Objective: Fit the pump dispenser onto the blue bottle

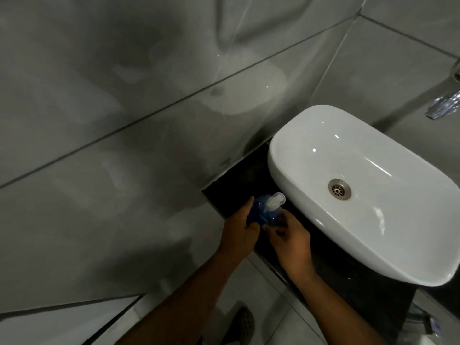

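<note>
Glossy white ceramic basin [311, 145], translucent blue plastic bottle [258, 215], polished black counter [236, 180].

no readable text, no label legible on the blue bottle [261, 215], picture too blurred

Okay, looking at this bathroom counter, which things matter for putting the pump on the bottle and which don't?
In the job: blue bottle, pump dispenser, left hand, right hand.
Just around: white sink, drain, tap, dark counter.
</note>
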{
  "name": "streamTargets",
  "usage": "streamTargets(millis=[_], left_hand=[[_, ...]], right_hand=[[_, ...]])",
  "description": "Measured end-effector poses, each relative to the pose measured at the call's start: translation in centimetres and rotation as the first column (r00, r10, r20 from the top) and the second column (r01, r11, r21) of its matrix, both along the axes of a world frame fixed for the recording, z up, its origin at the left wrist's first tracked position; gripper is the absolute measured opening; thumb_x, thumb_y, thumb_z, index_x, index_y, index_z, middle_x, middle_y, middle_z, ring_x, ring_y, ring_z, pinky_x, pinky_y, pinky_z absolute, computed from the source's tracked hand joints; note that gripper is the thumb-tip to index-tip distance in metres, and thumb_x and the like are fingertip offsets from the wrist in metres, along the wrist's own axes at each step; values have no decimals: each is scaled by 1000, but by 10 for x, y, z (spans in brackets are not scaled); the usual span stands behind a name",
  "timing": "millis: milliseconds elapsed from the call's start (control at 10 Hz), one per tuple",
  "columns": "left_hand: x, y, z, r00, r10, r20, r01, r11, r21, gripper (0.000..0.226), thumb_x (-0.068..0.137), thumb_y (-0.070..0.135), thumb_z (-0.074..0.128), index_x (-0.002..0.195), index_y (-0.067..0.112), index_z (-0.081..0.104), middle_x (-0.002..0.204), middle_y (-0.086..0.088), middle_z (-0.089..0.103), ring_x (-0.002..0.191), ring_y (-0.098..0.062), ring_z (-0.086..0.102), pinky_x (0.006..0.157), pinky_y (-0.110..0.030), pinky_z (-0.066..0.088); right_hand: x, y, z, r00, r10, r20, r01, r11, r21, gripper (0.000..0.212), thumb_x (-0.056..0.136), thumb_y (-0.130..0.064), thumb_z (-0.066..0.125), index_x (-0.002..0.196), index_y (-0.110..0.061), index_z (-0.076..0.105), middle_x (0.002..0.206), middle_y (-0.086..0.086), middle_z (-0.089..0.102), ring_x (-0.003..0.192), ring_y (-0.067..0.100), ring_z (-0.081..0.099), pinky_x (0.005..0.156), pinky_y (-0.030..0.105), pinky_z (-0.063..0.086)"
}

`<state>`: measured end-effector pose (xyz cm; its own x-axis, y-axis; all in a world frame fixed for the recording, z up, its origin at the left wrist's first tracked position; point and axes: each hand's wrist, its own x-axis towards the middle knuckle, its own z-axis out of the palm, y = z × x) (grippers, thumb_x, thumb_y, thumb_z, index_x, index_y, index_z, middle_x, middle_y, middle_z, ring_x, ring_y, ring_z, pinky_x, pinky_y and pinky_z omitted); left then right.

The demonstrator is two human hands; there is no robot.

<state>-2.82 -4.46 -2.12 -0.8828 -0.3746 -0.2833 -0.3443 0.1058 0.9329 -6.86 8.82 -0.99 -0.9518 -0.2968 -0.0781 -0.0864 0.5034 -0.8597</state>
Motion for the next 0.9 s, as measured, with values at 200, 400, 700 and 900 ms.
streamTargets(millis=[200, 400, 700, 900], left_hand=[[-36, -54, 17, 989, 147, -14, -146, 989, 25, 62, 90, -9, 42, 146, 17, 39, 149, -9, 45, 136, -21, 42, 115, -35, 32], [-47, -70, 12, 975, 222, 17, -222, 975, 26, 59, 85, -13, 47, 138, 14, 50, 137, -13, 54, 125, -27, 51, 102, -32, 41], [-40, -77, 2, 983, 173, 61, -171, 985, -37, 63, 85, -6, 52, 142, 20, 46, 136, -10, 57, 122, -25, 54, 93, -24, 40], [-13, -83, 5, 987, -18, 158, 69, 942, -329, 67, 88, 18, 62, 148, 20, 33, 146, -11, 45, 134, -30, 44, 108, -40, 41]], right_hand=[[-38, -74, -8, 998, 43, -52, -40, 998, 52, 30, 80, -18, 74, 108, -22, 63, 97, -5, 69, 89, 11, 65, 72, 20, 47], [-50, -101, -21, 997, 53, -61, -48, 996, 76, 31, 78, -17, 74, 107, -18, 64, 101, 4, 72, 92, 17, 66, 75, 25, 43], [-50, -102, -22, 995, 81, -57, -76, 992, 100, 30, 78, -18, 74, 106, -18, 63, 98, 0, 71, 87, 12, 64, 64, 14, 40], [-41, -91, -1, 987, 142, -72, -124, 970, 208, 60, 80, -27, 77, 133, -12, 52, 127, 9, 65, 116, 25, 62, 94, 26, 51]])
